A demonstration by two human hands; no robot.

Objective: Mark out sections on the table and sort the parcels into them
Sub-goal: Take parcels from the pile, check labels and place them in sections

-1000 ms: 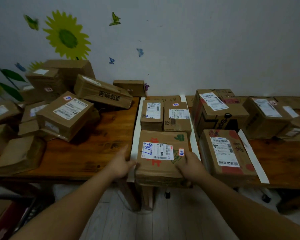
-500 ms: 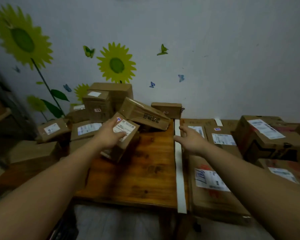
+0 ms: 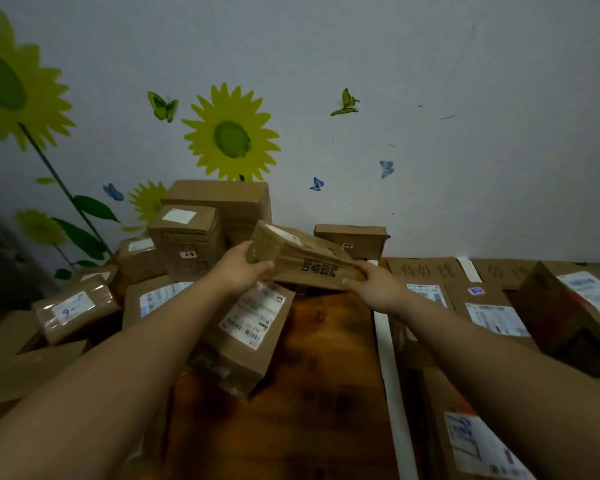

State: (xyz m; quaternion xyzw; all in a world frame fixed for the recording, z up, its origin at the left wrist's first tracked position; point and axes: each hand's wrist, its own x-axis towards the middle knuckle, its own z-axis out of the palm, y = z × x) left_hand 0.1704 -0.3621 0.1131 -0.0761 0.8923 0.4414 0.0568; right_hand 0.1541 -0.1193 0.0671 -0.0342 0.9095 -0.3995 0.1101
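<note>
Your hands have both jumped to the long brown cardboard parcel with black print. Left hand curls round its raised far-left end, right hand grips the lower right end. It's over the unsorted heap at the back of the wooden bench, left of the white tape strip. Lift clear before you swing right, both ends supported, so the neighbours don't topple. Long axis runs left-right, dipping right, with the print facing you.

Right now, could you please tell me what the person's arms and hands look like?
The left hand and right hand are bare: no gloves, rings, watch or bracelet show. The left arm and right arm are uncovered as far as the frame reaches, no sleeve in view.
</note>
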